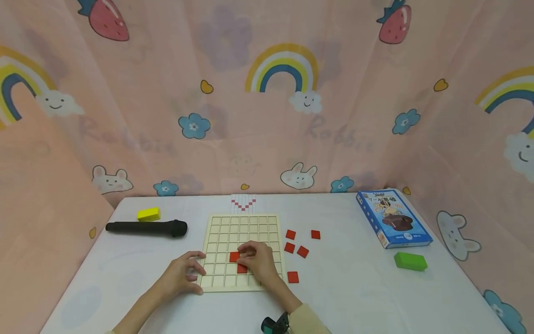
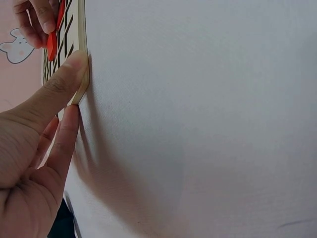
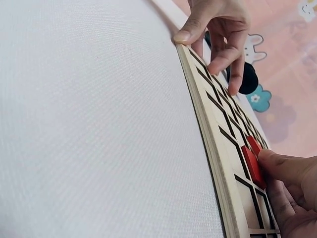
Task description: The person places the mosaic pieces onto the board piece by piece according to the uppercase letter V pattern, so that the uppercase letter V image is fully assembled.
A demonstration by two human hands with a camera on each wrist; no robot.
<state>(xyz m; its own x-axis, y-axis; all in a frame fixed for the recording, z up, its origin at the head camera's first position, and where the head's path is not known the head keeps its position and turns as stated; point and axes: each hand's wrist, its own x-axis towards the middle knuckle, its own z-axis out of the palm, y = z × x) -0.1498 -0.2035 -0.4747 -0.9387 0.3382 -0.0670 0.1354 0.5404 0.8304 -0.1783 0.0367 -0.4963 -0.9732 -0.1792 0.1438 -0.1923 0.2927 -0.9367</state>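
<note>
A white table sits inside a pink curtain printed with rainbows, rabbits and strawberries.

Near the middle of the table, the person's right hand rests on a pale wooden grid board. Its fingers are curled down, fingertips pressing a red square tile into a cell in the near half of the board. A second red tile lies just nearer, partly under the hand. In the right wrist view the fingertips sit right on the tile's edge.

The left hand steadies the board at its near left corner. Its fingers are bent, the thumb pushing against the board's rim while the other fingers rest on top. It holds nothing else.

Seating the tile well seems to call for keeping it flat and square to the cell walls, then pressing straight down while the left hand keeps the board from sliding.

Just right of the board lie five loose red tiles, spread apart. Beyond the board's far edge is a small pattern card showing a red V. At the far left are a black microphone and a yellow block. At the far right are a blue box and, nearer, a green block.
</note>
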